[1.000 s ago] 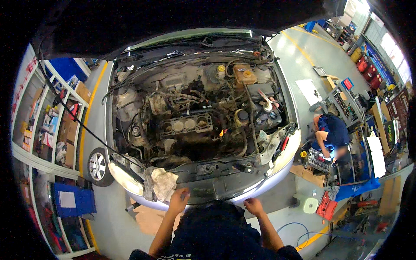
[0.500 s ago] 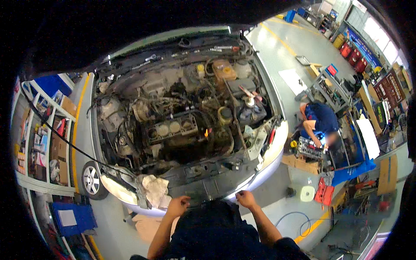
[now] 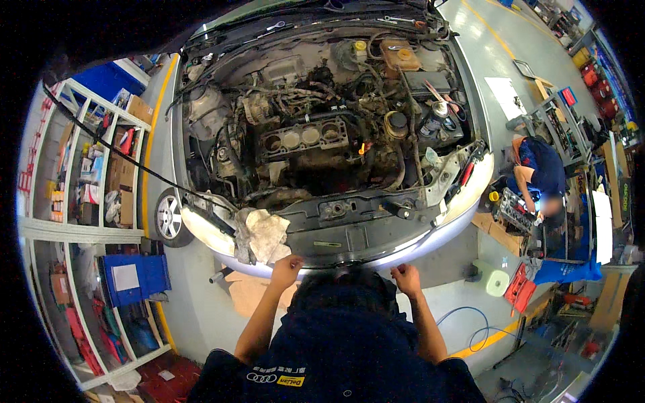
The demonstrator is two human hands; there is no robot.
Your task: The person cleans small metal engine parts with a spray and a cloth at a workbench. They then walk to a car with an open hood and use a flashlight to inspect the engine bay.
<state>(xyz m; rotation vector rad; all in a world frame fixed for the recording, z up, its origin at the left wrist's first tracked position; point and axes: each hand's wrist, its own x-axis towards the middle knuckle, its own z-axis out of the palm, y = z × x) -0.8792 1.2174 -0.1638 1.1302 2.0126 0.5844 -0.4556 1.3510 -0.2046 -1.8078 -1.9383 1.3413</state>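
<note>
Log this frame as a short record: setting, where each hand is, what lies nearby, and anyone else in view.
setting: workshop, car with hood up, engine exposed
left hand: at the front edge of the car, beside a crumpled rag; grip unclear
right hand: at the front edge, fingers curled; whether it holds anything is unclear
nearby: shelves on the left, blue bin
other person: crouched at right over a tool tray

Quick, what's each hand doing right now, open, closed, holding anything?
Left hand: fingers curled at the car's front edge, beside the rag; a grip cannot be told.
Right hand: loosely closed near that edge; contents cannot be told.
</note>
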